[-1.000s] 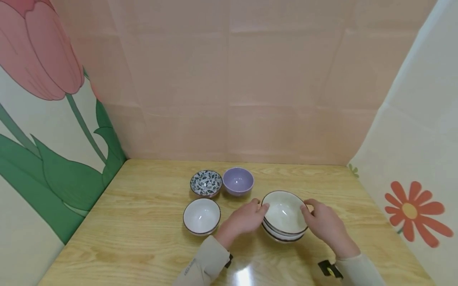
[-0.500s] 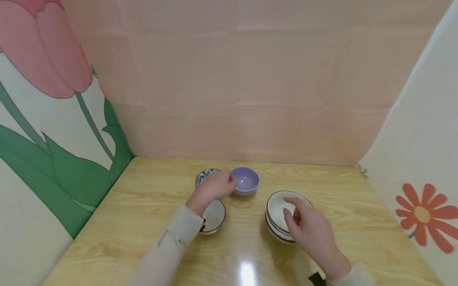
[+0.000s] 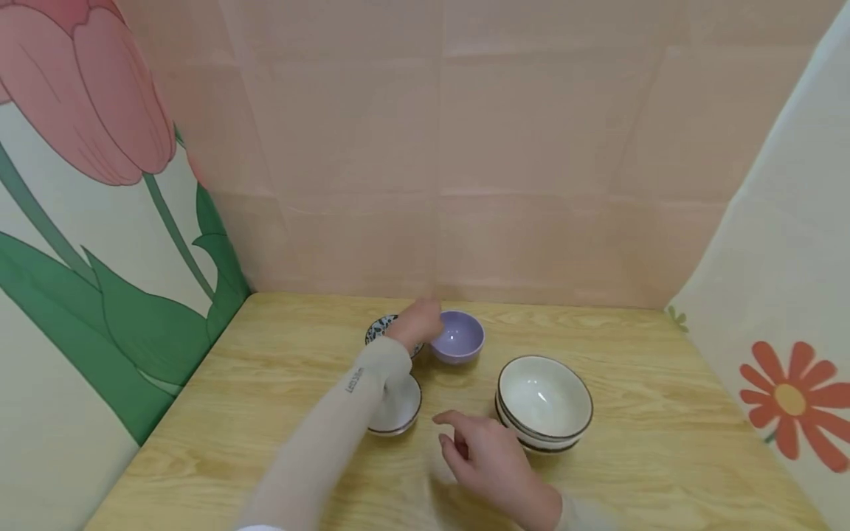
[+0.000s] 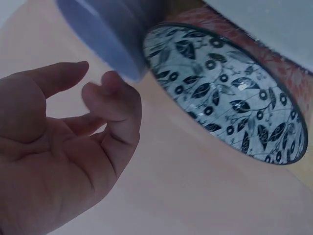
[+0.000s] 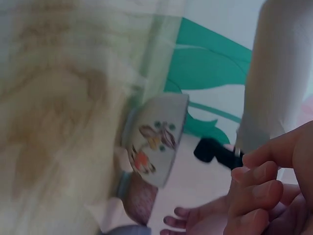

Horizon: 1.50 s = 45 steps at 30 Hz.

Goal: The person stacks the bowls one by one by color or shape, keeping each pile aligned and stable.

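Observation:
My left hand [image 3: 425, 318] reaches to the back of the table and hovers over the blue leaf-patterned bowl [image 3: 377, 329], right beside the purple bowl [image 3: 460, 336]. In the left wrist view its fingers [image 4: 111, 93] are loosely bent and hold nothing, just short of the purple bowl's [image 4: 105, 34] rim, with the patterned bowl [image 4: 230, 98] below. My right hand [image 3: 465, 439] hangs relaxed and empty over the table, left of the stack of cream bowls [image 3: 544, 402]. My left forearm partly hides a white bowl [image 3: 401, 411].
The wooden table [image 3: 631, 346] is boxed in by a pink back wall and flower-printed side panels. The blurred right wrist view shows the white bowl's decorated outside [image 5: 156, 142], my left sleeve [image 5: 279, 73] and my right fingers [image 5: 254, 188].
Both hands let go of the top cream bowl. The left hand went back to the patterned and purple bowls. The right hand drew off the stack, leftwards and nearer to me.

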Each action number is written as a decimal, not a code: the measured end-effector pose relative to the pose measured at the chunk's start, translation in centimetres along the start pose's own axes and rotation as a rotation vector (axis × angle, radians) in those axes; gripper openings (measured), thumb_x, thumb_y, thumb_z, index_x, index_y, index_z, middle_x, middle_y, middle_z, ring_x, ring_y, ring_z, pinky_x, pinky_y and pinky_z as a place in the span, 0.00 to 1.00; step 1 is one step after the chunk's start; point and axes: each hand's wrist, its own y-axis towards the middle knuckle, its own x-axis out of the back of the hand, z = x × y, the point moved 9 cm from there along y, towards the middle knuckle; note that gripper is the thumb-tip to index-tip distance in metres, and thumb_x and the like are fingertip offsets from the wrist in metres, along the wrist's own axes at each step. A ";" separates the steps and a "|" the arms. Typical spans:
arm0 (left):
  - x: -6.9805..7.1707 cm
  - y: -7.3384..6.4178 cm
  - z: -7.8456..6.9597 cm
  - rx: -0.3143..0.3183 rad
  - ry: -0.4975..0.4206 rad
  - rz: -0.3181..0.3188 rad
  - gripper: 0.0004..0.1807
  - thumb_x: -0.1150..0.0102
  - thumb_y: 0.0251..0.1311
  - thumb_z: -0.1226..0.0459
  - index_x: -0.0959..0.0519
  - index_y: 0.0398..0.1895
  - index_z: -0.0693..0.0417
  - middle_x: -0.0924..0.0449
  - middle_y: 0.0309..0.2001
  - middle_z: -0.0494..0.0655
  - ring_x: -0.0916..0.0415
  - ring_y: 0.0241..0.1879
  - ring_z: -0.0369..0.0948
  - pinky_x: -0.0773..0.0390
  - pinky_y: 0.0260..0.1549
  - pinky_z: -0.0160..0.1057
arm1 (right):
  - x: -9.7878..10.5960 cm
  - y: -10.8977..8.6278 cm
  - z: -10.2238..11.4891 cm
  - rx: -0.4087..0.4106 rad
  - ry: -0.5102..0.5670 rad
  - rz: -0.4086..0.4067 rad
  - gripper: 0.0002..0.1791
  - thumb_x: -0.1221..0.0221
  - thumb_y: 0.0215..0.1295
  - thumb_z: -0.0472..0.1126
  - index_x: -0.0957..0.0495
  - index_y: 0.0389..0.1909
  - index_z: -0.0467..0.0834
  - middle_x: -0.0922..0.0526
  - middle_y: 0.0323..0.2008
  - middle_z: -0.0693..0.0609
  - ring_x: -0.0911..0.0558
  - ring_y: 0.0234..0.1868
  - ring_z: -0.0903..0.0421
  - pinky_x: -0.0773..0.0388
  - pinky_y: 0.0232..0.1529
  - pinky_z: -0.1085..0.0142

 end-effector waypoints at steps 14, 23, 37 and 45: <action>-2.1 1.4 1.1 0.057 0.168 -0.039 0.09 0.44 0.66 0.70 0.18 0.47 0.59 0.16 0.45 0.51 0.20 0.42 0.44 0.18 0.46 0.41 | -1.8 -0.1 -0.6 -0.045 0.038 0.058 0.10 0.37 0.62 0.38 0.16 0.44 0.51 0.35 0.15 0.71 0.36 0.16 0.74 0.37 0.18 0.76; -2.0 2.2 1.5 0.004 0.233 -0.113 0.07 0.41 0.63 0.70 0.18 0.42 0.55 0.16 0.42 0.48 0.20 0.42 0.43 0.17 0.41 0.41 | -1.6 -0.1 -1.0 -0.039 0.017 0.017 0.10 0.36 0.61 0.37 0.16 0.43 0.50 0.36 0.14 0.72 0.37 0.16 0.75 0.38 0.18 0.77; -2.9 2.1 0.6 -0.033 0.211 -0.076 0.13 0.53 0.74 0.66 0.22 0.55 0.56 0.18 0.48 0.50 0.19 0.45 0.44 0.17 0.46 0.43 | -2.7 0.2 -3.1 -0.160 -0.019 0.125 0.18 0.37 0.61 0.39 0.20 0.53 0.43 0.21 0.22 0.66 0.29 0.21 0.72 0.30 0.23 0.71; -2.9 1.4 0.2 -0.100 0.210 -0.073 0.15 0.53 0.74 0.67 0.25 0.58 0.60 0.19 0.50 0.53 0.20 0.48 0.46 0.18 0.50 0.43 | -3.3 0.2 -3.7 -0.168 -0.027 0.141 0.20 0.37 0.61 0.39 0.21 0.55 0.43 0.19 0.25 0.66 0.25 0.24 0.70 0.28 0.24 0.69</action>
